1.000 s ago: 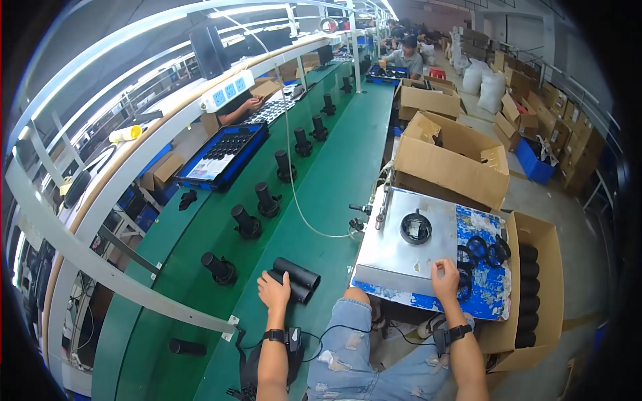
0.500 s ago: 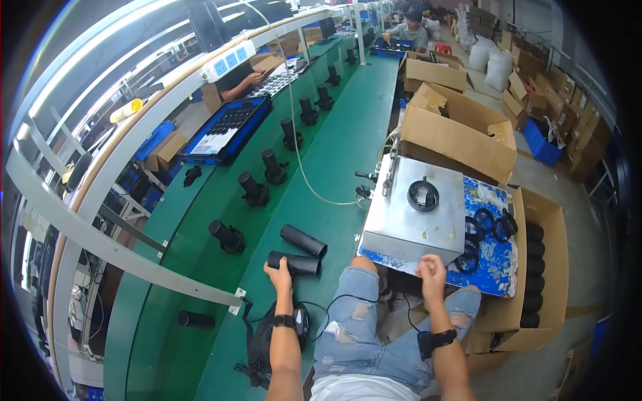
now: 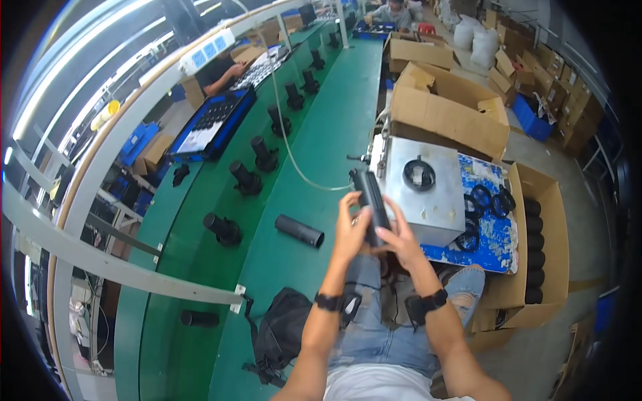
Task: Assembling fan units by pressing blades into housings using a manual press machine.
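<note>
A black tube (image 3: 370, 194) is held between my two hands, tilted, beside the near left edge of the metal box (image 3: 428, 212). My left hand (image 3: 350, 232) grips its left side, and my right hand (image 3: 400, 238) has its thumb and fingers closed on the right side. Another black tube (image 3: 299, 230) lies on the green bench to the left of my hands. On top of the box sits a black ring-shaped part (image 3: 419, 174). Several black rings (image 3: 469, 235) rest on the worn blue board (image 3: 498, 257) at the right.
Black tubes with wider bases (image 3: 222, 229) stand in a row along the green conveyor (image 3: 175, 267). A carton (image 3: 545, 234) of black tubes stands at the right. A black bag (image 3: 281, 327) lies near me. A thin hose (image 3: 294, 157) crosses the bench; another person's hand (image 3: 237, 69) works across it.
My left hand has lifted one tube off the bench and brought it right, towards the metal box. My right hand has come up and taken hold of it too.
</note>
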`<state>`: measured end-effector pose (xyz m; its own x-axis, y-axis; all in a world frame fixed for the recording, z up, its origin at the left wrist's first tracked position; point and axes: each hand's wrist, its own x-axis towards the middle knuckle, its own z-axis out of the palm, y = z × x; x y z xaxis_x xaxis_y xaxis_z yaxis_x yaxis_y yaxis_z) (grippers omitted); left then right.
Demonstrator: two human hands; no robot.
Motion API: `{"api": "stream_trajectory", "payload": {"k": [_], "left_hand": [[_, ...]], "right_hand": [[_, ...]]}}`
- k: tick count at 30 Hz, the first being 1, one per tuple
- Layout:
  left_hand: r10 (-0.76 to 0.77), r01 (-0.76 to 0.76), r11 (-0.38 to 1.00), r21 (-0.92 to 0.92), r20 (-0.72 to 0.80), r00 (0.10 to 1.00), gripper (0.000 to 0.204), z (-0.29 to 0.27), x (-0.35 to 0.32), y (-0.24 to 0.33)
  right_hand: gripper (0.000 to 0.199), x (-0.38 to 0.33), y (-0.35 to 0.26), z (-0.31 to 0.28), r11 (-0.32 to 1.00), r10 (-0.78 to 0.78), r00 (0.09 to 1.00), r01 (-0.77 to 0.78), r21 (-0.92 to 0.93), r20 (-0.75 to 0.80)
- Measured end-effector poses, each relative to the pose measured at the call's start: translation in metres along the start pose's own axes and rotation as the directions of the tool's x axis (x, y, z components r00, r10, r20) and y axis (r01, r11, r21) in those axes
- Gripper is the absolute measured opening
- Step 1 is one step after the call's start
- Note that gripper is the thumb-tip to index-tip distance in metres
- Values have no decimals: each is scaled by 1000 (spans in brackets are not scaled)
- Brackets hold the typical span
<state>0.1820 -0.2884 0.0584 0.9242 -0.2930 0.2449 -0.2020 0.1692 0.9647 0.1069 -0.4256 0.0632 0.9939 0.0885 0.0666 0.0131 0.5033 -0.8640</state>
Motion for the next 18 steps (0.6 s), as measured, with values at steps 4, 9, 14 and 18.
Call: {"api": "stream_trajectory", "payload": {"k": [4,9,14,18], "left_hand": [[212,-264,940,217,233,949,85,25,-9,21],[120,-123,992,-5,266,956,96,27,-45,14],[12,154,878,-453,343,939,66,33,-47,5],[-241,639,490,-593,613,753,52,37,-40,6]], "right_hand": [[70,0,1,-8,974,-223,966,218,-53,-130],[52,-13,-22,14,958,-287,904,264,-115,-315],[79,-29,-38,-19,952,-302,915,303,-39,-268],[95,-36,-62,-49,944,-300,938,318,88,-171]]}}
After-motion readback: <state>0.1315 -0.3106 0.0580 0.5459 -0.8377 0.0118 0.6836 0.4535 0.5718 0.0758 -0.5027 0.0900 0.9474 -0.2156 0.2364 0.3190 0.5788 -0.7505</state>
